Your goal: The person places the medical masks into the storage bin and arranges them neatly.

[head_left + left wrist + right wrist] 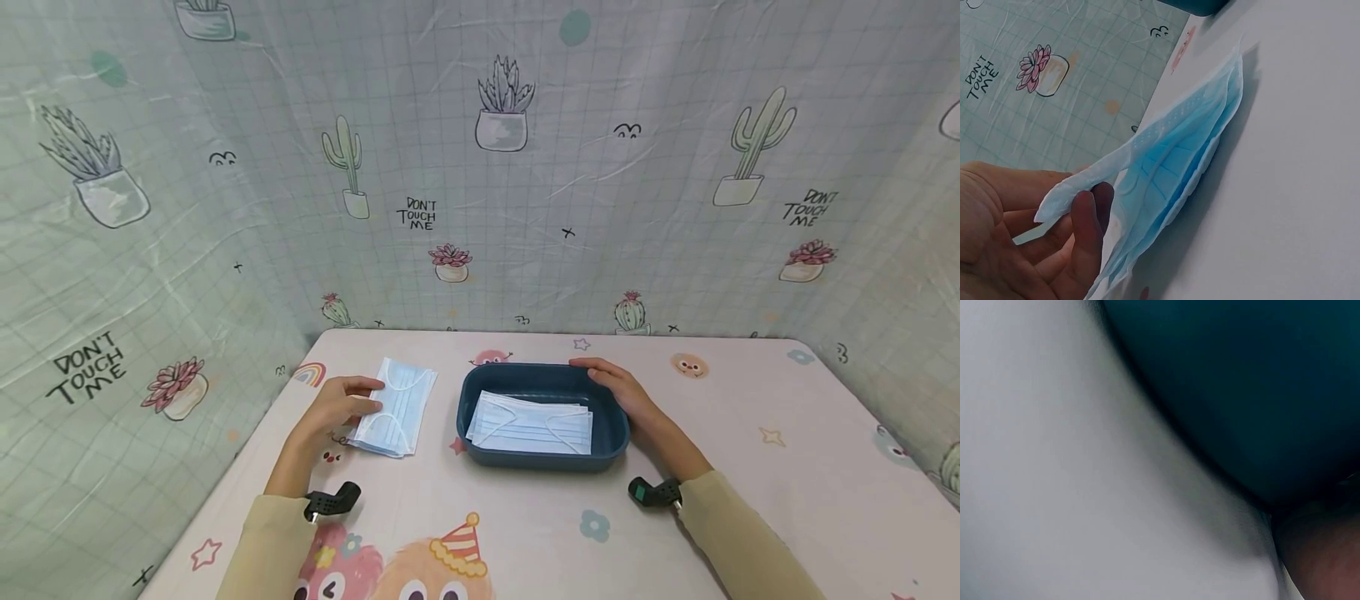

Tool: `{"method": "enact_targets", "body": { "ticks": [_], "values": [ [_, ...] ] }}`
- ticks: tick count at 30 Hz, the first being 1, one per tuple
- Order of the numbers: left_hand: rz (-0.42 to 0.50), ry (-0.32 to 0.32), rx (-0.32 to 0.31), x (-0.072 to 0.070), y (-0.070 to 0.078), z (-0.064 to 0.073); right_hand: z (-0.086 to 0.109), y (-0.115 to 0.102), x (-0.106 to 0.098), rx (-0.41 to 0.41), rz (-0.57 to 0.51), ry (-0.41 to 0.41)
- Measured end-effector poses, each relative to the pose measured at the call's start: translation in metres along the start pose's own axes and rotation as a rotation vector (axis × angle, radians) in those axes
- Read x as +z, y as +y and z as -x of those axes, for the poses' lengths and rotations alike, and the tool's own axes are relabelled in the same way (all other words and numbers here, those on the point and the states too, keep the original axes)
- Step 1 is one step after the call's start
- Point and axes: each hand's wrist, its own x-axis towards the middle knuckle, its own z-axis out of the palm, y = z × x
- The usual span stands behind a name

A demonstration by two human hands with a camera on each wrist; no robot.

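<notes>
To the left of the bin, my left hand [341,406] pinches the long edge of light-blue disposable face masks [400,408] with white ear loops. In the left wrist view, thumb and fingers hold that raised edge, while the opposite side slopes down to the table; layers fan apart beneath. My right hand [617,385] grips the back right corner of a dark-blue plastic bin [468,379], its fingertips at the rim. More face masks [531,425] lie stacked flat inside the bin, toward its front left. Only the bin's outer wall [1229,394] and a dark bit of hand show in the right wrist view.
A pale table cover [705,500] with cartoon prints lies under everything. Behind and at the sides hangs a plant-printed curtain [525,208]. Each wrist wears a small black camera [333,498].
</notes>
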Motion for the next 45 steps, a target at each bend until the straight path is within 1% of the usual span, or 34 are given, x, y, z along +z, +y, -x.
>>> {"method": "enact_targets", "body": {
  "ticks": [5, 9, 22, 27, 35, 40, 45],
  "values": [
    [-0.022, -0.011, 0.031, -0.0005, 0.0002, 0.0017, 0.0007, 0.0000, 0.0002, 0.011, -0.008, 0.003],
    [-0.027, -0.017, 0.041, -0.0012, -0.0001, 0.0009, 0.0007, 0.0004, 0.0008, 0.002, -0.004, 0.005],
    [-0.012, -0.014, -0.003, 0.0014, 0.0001, 0.0000, 0.0010, 0.0001, 0.0010, -0.010, -0.001, 0.010],
    [-0.027, -0.019, 0.002, 0.0015, -0.0008, -0.0011, 0.0005, -0.0002, 0.0009, -0.024, 0.015, 0.012],
    [-0.035, -0.020, -0.003, 0.0003, -0.0013, 0.0002, 0.0002, 0.0001, 0.0026, 0.001, -0.006, 0.015],
    [-0.021, -0.012, -0.005, -0.0019, 0.0020, 0.0015, 0.0007, 0.0000, 0.0028, 0.003, -0.008, 0.013],
    [0.002, 0.008, -0.013, -0.0049, 0.0055, 0.0019, 0.0006, -0.0013, 0.0020, -0.002, 0.019, 0.015]
  ]
}}
